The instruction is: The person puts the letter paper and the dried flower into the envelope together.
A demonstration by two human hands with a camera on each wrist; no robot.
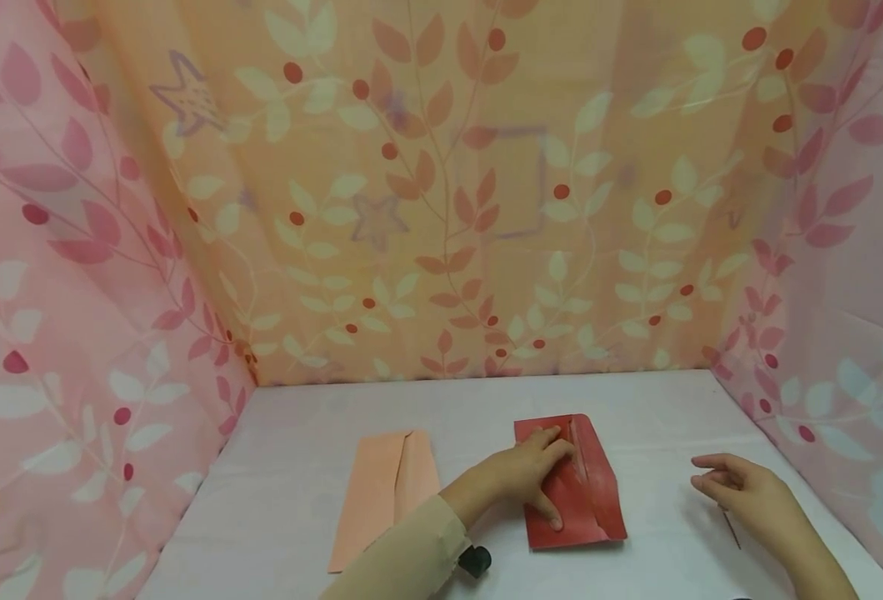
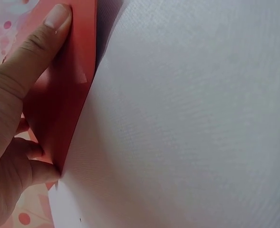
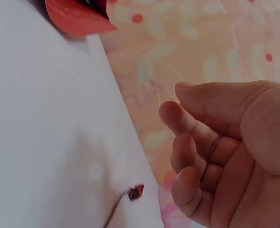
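Observation:
A red paper envelope (image 1: 599,475) lies on the white tabletop with its flap unfolded to the right. My left hand (image 1: 535,471) rests on it with fingers spread. In the left wrist view the thumb presses on the red envelope (image 2: 59,99), while other fingertips touch it near its edge. To the right, my right hand (image 1: 749,492) hovers over the table, fingers loosely curled and nothing between them. Below that hand lies a small dark red dried flower (image 3: 136,192) on a thin brown stem (image 1: 730,529).
Left of the red envelope lies a peach envelope (image 1: 370,492), partly covered by my left sleeve (image 1: 411,550). A small black object (image 1: 475,560) sits at my left wrist. Patterned cloth (image 1: 441,192) walls in the white table (image 1: 284,467) at the back and sides.

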